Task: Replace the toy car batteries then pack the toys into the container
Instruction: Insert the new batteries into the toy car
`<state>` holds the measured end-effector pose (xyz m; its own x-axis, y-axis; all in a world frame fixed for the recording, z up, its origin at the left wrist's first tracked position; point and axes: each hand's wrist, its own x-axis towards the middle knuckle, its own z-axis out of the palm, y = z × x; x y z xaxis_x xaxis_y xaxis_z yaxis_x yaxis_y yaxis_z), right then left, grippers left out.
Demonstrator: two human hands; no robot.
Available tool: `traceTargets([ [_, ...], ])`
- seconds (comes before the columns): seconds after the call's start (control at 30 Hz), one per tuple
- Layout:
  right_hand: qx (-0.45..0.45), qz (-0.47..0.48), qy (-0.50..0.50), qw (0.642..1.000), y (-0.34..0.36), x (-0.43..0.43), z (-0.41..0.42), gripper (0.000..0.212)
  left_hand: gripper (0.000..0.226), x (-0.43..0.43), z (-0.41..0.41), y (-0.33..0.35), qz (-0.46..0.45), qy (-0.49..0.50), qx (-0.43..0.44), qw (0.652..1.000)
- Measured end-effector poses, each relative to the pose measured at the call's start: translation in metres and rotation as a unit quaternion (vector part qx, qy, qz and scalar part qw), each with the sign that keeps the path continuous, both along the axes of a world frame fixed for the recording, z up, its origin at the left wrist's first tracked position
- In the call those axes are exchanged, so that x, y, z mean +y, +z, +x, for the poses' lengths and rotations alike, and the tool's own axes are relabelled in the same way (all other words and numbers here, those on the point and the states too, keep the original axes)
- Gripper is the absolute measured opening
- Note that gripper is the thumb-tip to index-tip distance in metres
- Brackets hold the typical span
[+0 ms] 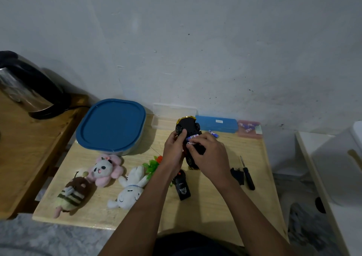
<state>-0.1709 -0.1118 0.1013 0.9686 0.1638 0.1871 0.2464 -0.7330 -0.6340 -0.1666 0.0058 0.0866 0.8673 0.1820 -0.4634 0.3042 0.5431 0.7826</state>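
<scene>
Nearest me, my two forearms reach over the table (215,206) to one toy car (189,127), held upside down above the middle of the far side. My left hand (173,151) clamps its side; my right hand (210,157) presses fingertips on the batteries (192,137) in its belly. I count one remote (182,186) under my wrists, one battery (214,133) loose beyond, one screwdriver (247,174) beside one black cover (238,174), three plush toys (129,189) left, and one blue-lidded container (111,126) behind them.
</scene>
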Motion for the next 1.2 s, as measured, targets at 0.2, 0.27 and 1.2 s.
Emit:
traceTargets([
  [0.2, 0.064, 0.040, -0.083, 0.994, -0.002, -0.001, -0.002, 0.057, 0.024, -0.001, 0.000, 0.001, 0.005, 0.001, -0.005, 1.000],
  [0.27, 0.137, 0.079, -0.104, 0.982, -0.001, -0.005, 0.002, 0.083, 0.022, -0.001, 0.002, 0.002, 0.001, -0.001, -0.003, 1.000],
  [1.2, 0.264, 0.168, -0.111, 0.943, -0.085, -0.057, 0.075, 0.028, 0.030, 0.015, 0.038, -0.016, -0.020, 0.031, 0.063, 0.997],
])
